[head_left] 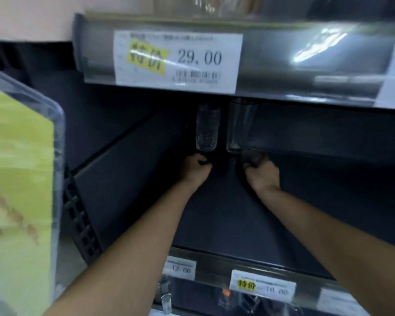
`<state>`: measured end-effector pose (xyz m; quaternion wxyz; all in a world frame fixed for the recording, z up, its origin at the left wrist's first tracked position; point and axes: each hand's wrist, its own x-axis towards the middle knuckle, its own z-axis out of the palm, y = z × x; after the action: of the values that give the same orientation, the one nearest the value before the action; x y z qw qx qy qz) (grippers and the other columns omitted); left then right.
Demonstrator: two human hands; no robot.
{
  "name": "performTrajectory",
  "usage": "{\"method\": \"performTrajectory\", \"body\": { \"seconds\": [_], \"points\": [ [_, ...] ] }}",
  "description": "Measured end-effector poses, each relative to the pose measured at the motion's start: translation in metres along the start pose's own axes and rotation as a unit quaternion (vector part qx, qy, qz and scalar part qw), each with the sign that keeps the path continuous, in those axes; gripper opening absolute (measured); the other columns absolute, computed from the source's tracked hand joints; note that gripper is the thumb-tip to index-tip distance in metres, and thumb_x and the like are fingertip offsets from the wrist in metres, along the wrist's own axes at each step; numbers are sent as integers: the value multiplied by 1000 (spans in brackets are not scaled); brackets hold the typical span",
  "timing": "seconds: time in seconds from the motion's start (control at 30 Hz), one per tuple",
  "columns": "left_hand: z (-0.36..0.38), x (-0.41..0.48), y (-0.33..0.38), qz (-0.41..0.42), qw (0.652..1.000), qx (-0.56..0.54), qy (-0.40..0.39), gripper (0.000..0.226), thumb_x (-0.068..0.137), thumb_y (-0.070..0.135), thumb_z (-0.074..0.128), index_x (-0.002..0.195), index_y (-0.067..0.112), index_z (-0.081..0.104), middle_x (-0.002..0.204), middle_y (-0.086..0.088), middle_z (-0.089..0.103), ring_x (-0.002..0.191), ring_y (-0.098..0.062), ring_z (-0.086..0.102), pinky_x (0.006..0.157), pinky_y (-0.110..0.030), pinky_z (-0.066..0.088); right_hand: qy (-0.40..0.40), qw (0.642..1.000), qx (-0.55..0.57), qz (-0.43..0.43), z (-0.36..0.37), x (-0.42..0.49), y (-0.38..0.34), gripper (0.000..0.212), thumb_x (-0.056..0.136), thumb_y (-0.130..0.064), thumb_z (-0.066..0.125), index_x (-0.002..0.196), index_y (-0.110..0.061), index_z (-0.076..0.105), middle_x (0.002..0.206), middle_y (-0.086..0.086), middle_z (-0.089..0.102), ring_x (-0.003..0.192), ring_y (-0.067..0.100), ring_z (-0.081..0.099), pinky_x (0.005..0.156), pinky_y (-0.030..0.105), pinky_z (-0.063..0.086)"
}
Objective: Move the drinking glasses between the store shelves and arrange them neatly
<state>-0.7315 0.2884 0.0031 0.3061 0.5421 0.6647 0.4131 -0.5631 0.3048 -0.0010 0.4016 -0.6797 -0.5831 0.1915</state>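
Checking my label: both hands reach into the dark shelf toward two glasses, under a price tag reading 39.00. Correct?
No. The head view shows the price tag reading 29.00, not 39.00. Rest holds: left hand and right hand reach into the dark shelf toward the textured glass and the smooth glass.

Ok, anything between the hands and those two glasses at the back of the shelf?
Nothing visible. The left hand grips the textured glass at its base; the right hand, fingers curled, is at the smooth glass.
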Motion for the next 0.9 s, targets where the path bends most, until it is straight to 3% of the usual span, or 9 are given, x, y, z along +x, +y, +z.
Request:
{"method": "performTrajectory", "body": {
  "seconds": [0.17,0.37,0.43,0.53,0.73,0.9],
  "points": [
    [-17,-47,3,27,980,92,-172,45,97,32,60,138,15,53,138,-4,52,116,-15,50,91,-22,39,-91,996,14,12,-32,-49,6,34,96,-25,61,128,-16,58,121,2,60,103,13,53,83,17,39],
    [-36,-103,-16,124,962,132,-205,40,95,32,64,130,13,61,136,-1,57,120,-14,52,93,-16,34,-124,989,65,53,-78,-114,17,24,83,-26,79,105,-20,71,105,0,72,104,17,66,94,27,50],
    [-41,-121,-20,155,958,121,-208,37,94,31,64,128,15,63,133,2,58,121,-10,51,94,-14,32,-119,987,89,61,-95,-143,18,23,83,-24,79,104,-18,71,102,-1,72,102,14,66,92,23,50],
    [-42,-145,-22,194,957,72,-205,26,93,27,66,119,20,67,122,8,64,113,-5,55,94,-16,37,-80,989,113,57,-121,-193,21,16,86,-21,76,101,-21,70,101,-8,72,99,6,67,83,14,49],
    [-35,-190,-11,229,935,-43,-269,19,91,26,68,103,41,67,112,19,69,112,2,62,103,-23,44,47,986,143,79,-167,-291,49,19,89,-28,73,107,-34,70,109,-18,72,109,1,65,97,28,51],
    [-15,-235,2,222,903,-102,-353,20,90,23,69,107,33,70,111,17,72,109,3,64,100,-24,47,140,972,151,113,-202,-355,67,21,90,-24,71,110,-31,70,107,-15,73,100,-4,67,81,16,54]
  ]
}}
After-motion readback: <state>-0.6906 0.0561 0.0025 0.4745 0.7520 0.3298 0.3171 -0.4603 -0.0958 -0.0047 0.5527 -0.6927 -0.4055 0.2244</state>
